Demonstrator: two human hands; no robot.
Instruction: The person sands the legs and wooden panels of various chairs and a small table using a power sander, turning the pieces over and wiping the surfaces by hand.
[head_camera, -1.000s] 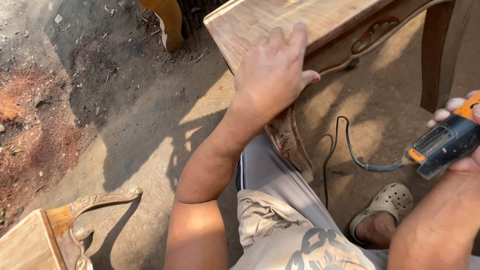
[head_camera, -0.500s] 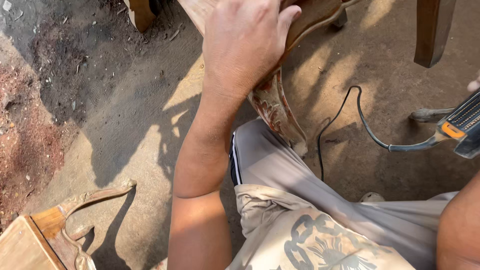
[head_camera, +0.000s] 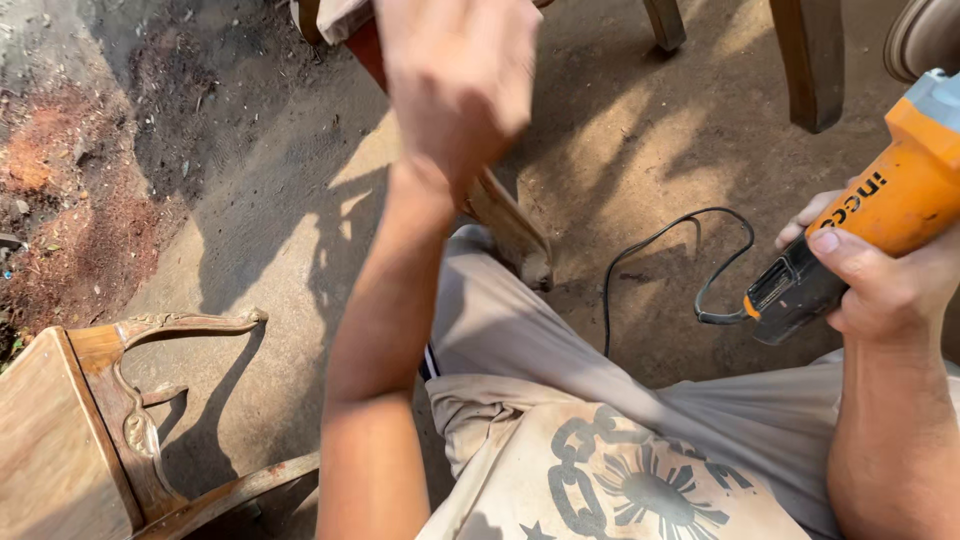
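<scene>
One orange and black power tool (head_camera: 860, 240) is gripped at the right edge of the scene, its black tail end pointed down and to the left, and the right hand (head_camera: 890, 285) is clamped around its body with the thumb laid along the top. One black cord (head_camera: 660, 265) is seen running from the tool's tail, looped over the dirt floor (head_camera: 250, 230) and led back toward the lap. The left hand (head_camera: 460, 75) is raised at the far centre, blurred, with the fingers curled downward over a carved wooden leg (head_camera: 510, 230); whether that leg is actually gripped cannot be told. The two hands are held well apart. The leg is slanted down to the near right and its foot is set on the floor just beside the person's grey trousers (head_camera: 520, 330). A pale printed shirt (head_camera: 600, 480) is seen at the near edge. At the far right, two further wooden legs (head_camera: 815, 60) are stood upright on the floor, one thin and one thick, and the rim of one rounded wooden piece (head_camera: 925, 35) is cut off by the corner. At the near left, one more piece of carved wooden furniture (head_camera: 90, 430) is placed, with a flat panel and a scrolled arm. One patch of reddish sawdust (head_camera: 60, 210) is spread over the floor at the far left.
</scene>
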